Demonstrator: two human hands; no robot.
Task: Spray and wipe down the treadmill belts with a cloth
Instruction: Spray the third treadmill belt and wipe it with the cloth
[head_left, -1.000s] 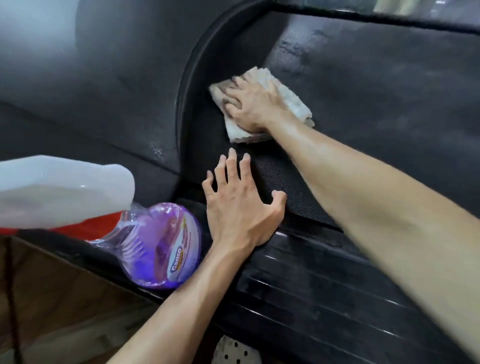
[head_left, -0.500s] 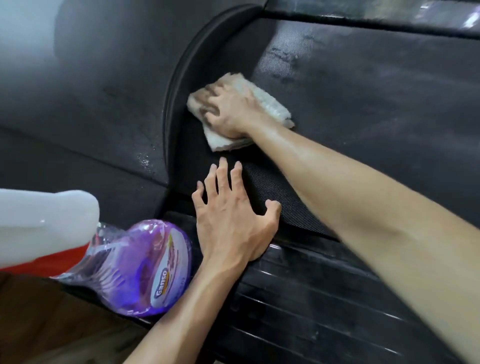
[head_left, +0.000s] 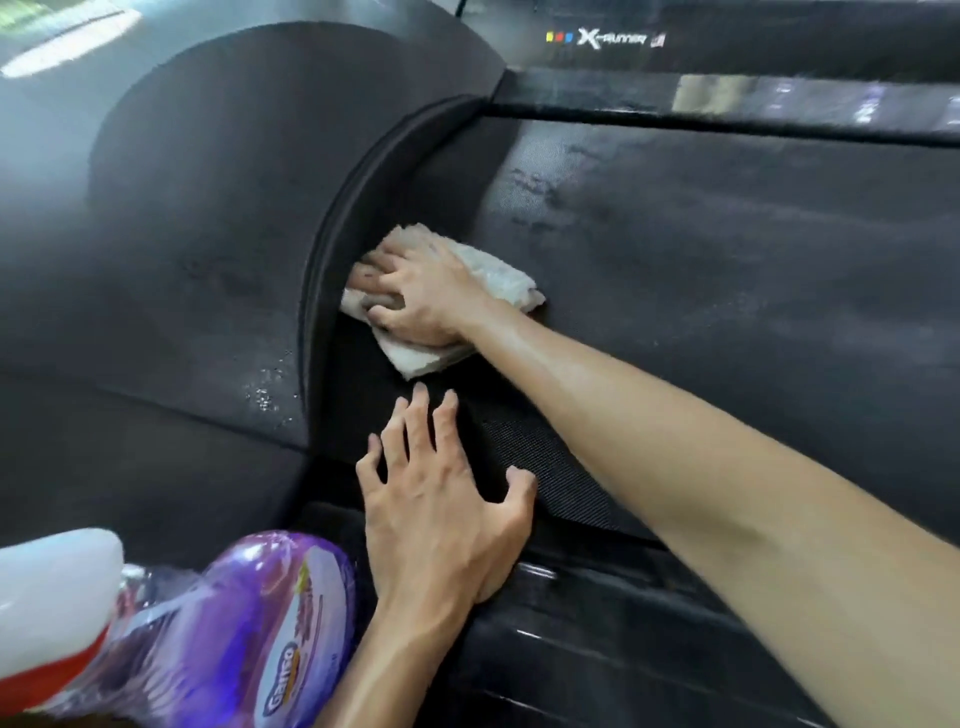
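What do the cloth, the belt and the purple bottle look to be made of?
Cloth: soft off-white terry or microfibre, going by its fluffy pile and folded layers. Belt: black rubbery sheet with a fine woven texture, matte, with wet patches. Bottle: clear plastic, glossy, with purple liquid showing through and a printed label; its white part is opaque plastic, probably the spray head.

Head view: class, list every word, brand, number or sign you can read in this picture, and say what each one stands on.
"X-RUNNER", with small yellow, red and blue squares before it: on the treadmill frame beyond the belt.
A brand oval reading roughly "Ganso", upside down and blurred: on the label of the purple spray bottle.
Smaller print on that label: too blurred to read.
A small mark right of "X-RUNNER": too small to read.
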